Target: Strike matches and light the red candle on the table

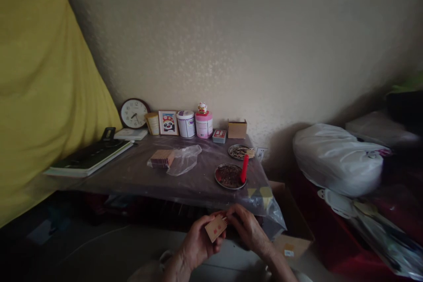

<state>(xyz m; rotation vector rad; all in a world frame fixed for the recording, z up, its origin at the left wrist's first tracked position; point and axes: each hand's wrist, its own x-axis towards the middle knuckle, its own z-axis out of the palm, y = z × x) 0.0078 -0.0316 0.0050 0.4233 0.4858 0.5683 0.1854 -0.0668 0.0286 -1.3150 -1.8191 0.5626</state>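
Observation:
My left hand [201, 240] is closed around a small tan matchbox [215, 229] with red print on its face. From the box's right end stick out a few thin matchsticks [224, 218]. My right hand [246, 228] is there too, its fingertips pinched together close against the sticks; what lies between them is too small to make out. Beyond the hands, a round metal plate [222, 183] on the table holds dark bits, and a red candle [244, 169] stands at its right side. Behind it, a second plate [230, 155] carries many loose matchsticks.
On the plastic-covered table [132, 172] lie a pack of small boxes [162, 158] and a crumpled clear bag [185, 159]. A clock [134, 113], tubs and a picture frame [168, 123] line the wall. A cardboard box [294, 229] and white bags [337, 158] are on the right.

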